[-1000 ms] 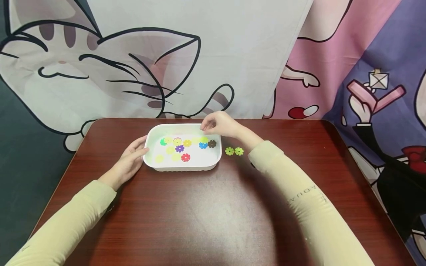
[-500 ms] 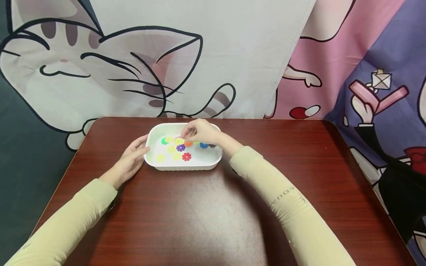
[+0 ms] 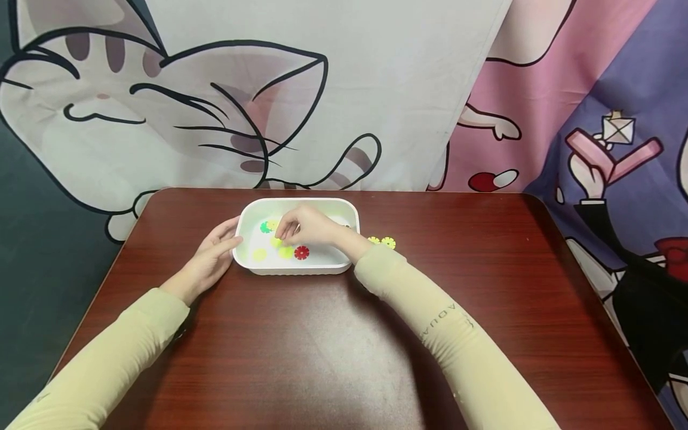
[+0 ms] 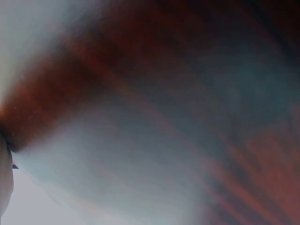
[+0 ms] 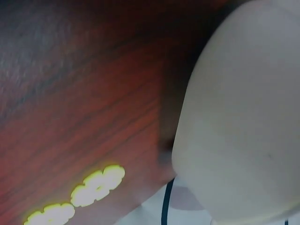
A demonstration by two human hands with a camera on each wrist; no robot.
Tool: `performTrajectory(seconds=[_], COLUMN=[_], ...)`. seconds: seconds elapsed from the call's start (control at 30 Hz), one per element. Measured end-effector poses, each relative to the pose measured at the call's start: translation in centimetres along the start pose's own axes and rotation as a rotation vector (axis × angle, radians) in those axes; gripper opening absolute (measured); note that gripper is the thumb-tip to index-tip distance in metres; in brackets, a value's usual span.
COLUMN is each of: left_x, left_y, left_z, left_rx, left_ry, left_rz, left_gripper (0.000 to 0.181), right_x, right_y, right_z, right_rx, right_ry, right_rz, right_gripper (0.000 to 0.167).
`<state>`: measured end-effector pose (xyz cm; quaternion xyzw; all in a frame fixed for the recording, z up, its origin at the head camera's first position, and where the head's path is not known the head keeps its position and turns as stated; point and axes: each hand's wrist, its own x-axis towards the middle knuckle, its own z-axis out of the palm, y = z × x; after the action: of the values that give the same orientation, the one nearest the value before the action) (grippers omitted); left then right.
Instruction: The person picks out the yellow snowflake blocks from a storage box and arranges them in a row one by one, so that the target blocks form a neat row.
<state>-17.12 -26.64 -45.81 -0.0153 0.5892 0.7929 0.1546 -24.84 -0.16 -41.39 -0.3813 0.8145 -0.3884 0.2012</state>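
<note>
Left hand (image 3: 212,254): clamped on tray (image 3: 298,272) at rim. Right hand (image 3: 307,226): fingers bent over tray; cannot tell if pinching anything. Red disc (image 3: 301,252) near its fingertips, to their right; green disc (image 3: 265,227) to their left.

Your table (image 3: 295,334) looks like wood, grained, glossy sheen; tray (image 3: 301,272), smooth plastic; flower discs (image 3: 301,253), plastic-looking; your sleeves (image 3: 118,352), matt cloth, wrinkled; backdrop (image 3: 408,89), printed cloth, matt, lightly creased.

Cat-print backdrop (image 3: 301,95), seemingly wooden table (image 3: 322,340).
</note>
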Motion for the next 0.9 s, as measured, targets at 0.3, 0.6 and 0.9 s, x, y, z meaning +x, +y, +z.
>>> performTrajectory(seconds=[0.3, 0.6, 0.9], left_x=[0.0, 0.1, 0.1], left_y=[0.0, 0.0, 0.0], left_z=[0.0, 0.0, -0.1], left_rx=[-0.007, 0.023, 0.021], left_ry=[-0.002, 0.009, 0.012], left_rz=[0.006, -0.007, -0.012], left_gripper=[0.053, 0.056, 0.057], right_x=[0.2, 0.1, 0.1], right_y=[0.5, 0.8, 1.3], right_z=[1.1, 1.4, 1.7], right_rx=[-0.007, 0.006, -0.016], right_ry=[-0.04, -0.048, -0.06], right_rz=[0.008, 0.027, 0.039], right_gripper=[0.015, 0.02, 0.025])
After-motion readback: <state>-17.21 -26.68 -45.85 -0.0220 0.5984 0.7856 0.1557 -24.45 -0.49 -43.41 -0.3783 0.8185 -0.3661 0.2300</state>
